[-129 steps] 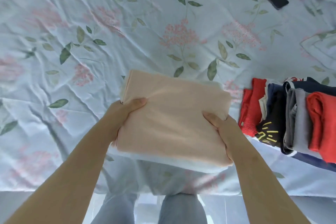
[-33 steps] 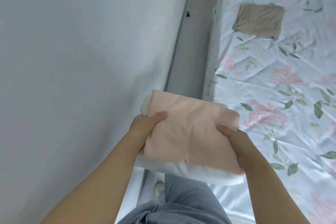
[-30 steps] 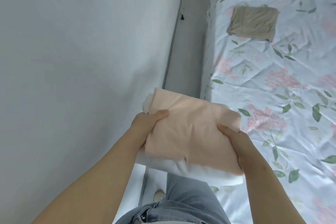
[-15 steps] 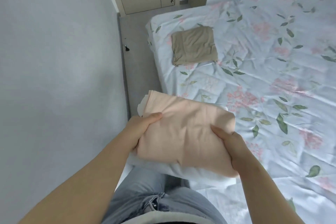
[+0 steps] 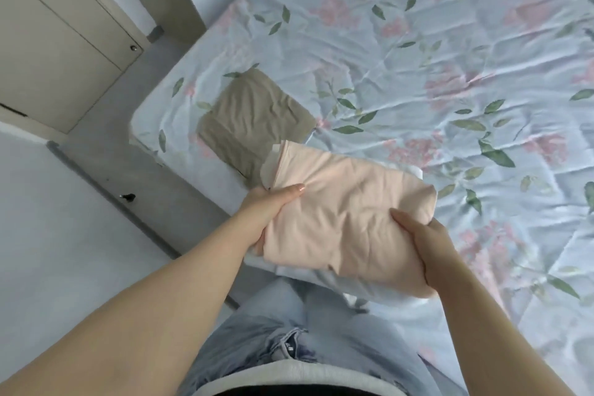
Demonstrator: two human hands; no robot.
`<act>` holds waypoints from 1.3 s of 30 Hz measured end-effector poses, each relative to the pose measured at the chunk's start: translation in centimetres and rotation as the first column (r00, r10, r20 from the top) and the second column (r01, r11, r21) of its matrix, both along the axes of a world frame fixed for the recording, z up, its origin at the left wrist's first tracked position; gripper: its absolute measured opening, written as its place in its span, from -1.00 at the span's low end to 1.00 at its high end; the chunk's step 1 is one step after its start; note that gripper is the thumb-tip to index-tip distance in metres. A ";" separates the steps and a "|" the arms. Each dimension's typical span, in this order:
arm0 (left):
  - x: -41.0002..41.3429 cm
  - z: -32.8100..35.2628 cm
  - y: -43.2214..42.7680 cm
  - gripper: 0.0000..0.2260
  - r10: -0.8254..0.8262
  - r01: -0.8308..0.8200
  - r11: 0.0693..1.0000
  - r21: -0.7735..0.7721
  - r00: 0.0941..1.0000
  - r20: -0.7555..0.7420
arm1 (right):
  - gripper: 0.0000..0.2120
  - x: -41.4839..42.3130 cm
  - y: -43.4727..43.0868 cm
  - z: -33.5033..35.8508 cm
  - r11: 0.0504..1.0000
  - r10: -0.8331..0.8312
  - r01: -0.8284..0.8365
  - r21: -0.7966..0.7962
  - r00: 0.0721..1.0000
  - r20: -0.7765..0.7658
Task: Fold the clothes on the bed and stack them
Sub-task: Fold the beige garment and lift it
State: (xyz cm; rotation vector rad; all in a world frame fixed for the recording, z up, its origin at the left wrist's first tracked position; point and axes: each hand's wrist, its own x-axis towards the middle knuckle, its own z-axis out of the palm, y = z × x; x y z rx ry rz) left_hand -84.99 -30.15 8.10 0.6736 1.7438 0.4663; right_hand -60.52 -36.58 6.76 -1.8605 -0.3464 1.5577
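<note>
I hold a folded peach garment [image 5: 347,215] with a folded white garment [image 5: 379,291] under it, both lifted above the bed's near edge. My left hand [image 5: 270,206] grips the bundle's left end, thumb on top. My right hand [image 5: 427,241] grips its right end, thumb on top, fingers hidden below. A folded olive-tan garment [image 5: 250,119] lies flat on the bed [image 5: 450,58] near its corner, just beyond the bundle and partly covered by it.
The floral sheet spreads wide to the right. Grey floor [image 5: 135,177] runs between the bed and a white wall [image 5: 48,235] on the left. Beige cabinet doors [image 5: 58,51] stand at top left. My jeans [image 5: 289,347] show below.
I have turned from the wall toward the bed's corner, carrying the bundle. The olive-tan garment is now much closer, right beyond the bundle. My grip is unchanged.
</note>
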 end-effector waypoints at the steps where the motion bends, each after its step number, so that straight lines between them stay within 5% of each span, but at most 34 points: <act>1: -0.5 -0.1 1.9 -0.62 -0.056 0.056 0.998 -0.002 0.998 0.007 | -0.69 -0.8 0.6 -0.2 0.999 -0.048 0.049 -0.018 0.999 0.008; 7: 0.7 -0.8 10.6 -0.62 -0.321 0.324 0.945 -0.051 0.945 0.053 | -0.78 -2.6 2.8 -1.0 0.954 -0.294 0.297 -0.040 0.953 0.073; 11: 3.3 -3.1 14.3 -0.56 -0.395 0.396 0.917 -0.055 0.918 0.031 | -0.61 -1.7 4.4 -3.1 0.917 -0.388 0.396 -0.043 0.913 0.123; 16: 4.7 -8.2 15.7 -0.33 -0.584 0.534 0.810 -0.243 0.775 -0.242 | -0.22 -1.0 6.3 -8.4 0.876 -0.212 0.297 -0.380 0.945 0.249; 22: 3.5 -11.0 16.4 -0.51 -0.619 0.569 0.781 -0.257 0.757 -0.209 | -0.48 -4.3 8.8 -8.4 0.947 -0.015 0.173 -0.271 0.866 0.501; 29: -3.0 -12.3 20.2 -0.70 -0.554 0.522 0.832 -0.186 0.770 -0.316 | -0.75 -12.0 14.7 -8.3 0.981 0.016 0.040 -0.189 0.958 0.286; 33: -8.3 -14.0 24.4 -0.72 -0.567 0.564 0.809 -0.163 0.677 -0.469 | -0.76 -17.5 19.1 -10.3 0.981 0.022 0.010 -0.192 0.986 0.164; 36: -12.1 -15.5 28.1 -0.60 -0.542 0.593 0.791 -0.154 0.560 -0.626 | -0.62 -21.4 22.3 -12.6 0.969 -0.020 0.043 -0.244 0.995 0.099; 39: -15.3 -17.4 31.7 -0.27 -0.532 0.566 0.795 -0.216 0.481 -0.697 | -0.46 -24.3 24.8 -15.2 0.938 -0.173 0.177 -0.297 0.984 0.040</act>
